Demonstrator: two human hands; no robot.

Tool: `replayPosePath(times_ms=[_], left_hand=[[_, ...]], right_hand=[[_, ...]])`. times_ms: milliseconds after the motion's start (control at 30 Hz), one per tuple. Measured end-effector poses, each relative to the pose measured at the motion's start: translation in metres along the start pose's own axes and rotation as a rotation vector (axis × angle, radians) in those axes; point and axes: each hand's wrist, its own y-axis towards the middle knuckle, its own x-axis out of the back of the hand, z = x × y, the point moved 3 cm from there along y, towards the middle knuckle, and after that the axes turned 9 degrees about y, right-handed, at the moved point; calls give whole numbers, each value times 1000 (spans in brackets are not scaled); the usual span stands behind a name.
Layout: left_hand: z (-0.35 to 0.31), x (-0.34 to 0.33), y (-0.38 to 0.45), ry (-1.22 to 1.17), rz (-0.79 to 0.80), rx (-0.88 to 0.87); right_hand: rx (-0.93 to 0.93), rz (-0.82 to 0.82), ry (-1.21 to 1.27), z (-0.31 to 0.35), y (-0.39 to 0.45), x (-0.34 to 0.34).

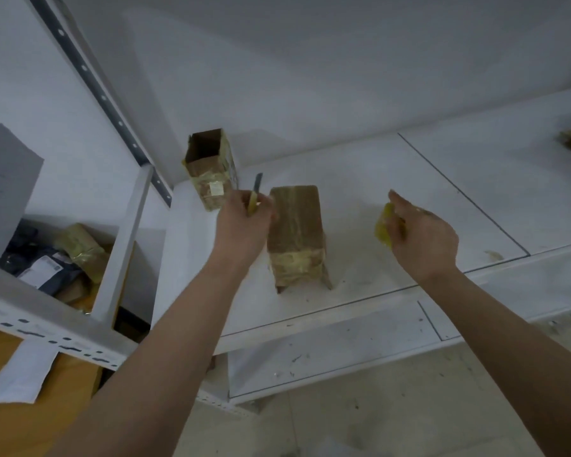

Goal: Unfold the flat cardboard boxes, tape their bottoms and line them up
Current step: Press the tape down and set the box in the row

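A white metal shelf (409, 179) carries two brown cardboard boxes. At its back left corner an upright taped box (210, 169) is seen, top open, nothing visible inside. Nearer the front edge a second tall box (295, 235) is stood with its closed, yellow-taped end up. A yellow utility knife (254, 194) is gripped by the left hand (241, 225), just beside this box. A yellow tape roll (384, 225) is held in the curled fingers of the right hand (422, 239). Wrapped parcels (60, 258) are piled in the neighbouring left rack (63, 338).
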Motion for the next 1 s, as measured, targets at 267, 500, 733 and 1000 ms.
replayPosePath(times_ms=[267,500,733,1000], left_hand=[[116,15,17,411,92,167],[142,3,14,446,79,122],[54,5,3,-10,93,-296],[73,-19,-13,-59,206,-292]], right_hand=[[-254,321,63,-39,-24,-51],[-87,119,205,9,-8,-29],[12,257,445,79,-12,-31],[163,326,382,80,-27,-42]])
